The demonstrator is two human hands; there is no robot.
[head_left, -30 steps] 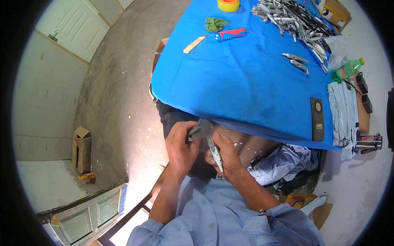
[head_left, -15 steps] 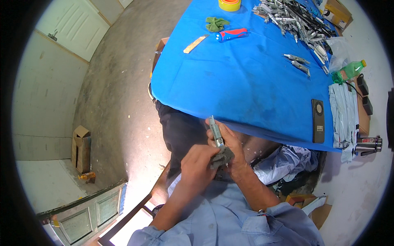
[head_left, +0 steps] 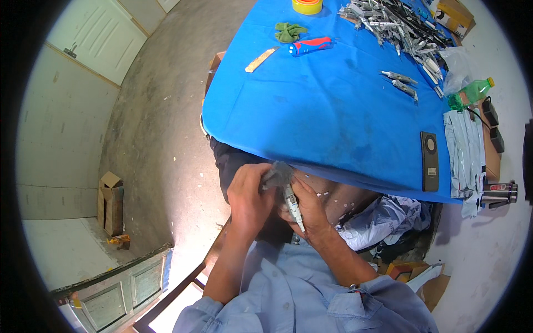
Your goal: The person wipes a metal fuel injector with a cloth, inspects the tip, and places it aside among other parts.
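My right hand is closed around a slim grey-and-silver pen-shaped piece, whose tapered end points down toward my shirt. My left hand pinches a dark grey cloth at the upper end of that piece. The cloth hides this end. Both hands are in front of the near edge of the blue-covered table. Two similar slim pieces lie apart on the right side of the table, near a large heap of such pieces.
A yellow tape roll, green rag, red-and-blue tool and tan-handled blade lie farther back. To the right are a dark flat device, plastic packets, a green bottle and a steel mug.
The piece has been turned over, so its tapered end now points toward me. My left hand and the cloth have moved up and away from me, to the piece's far end.
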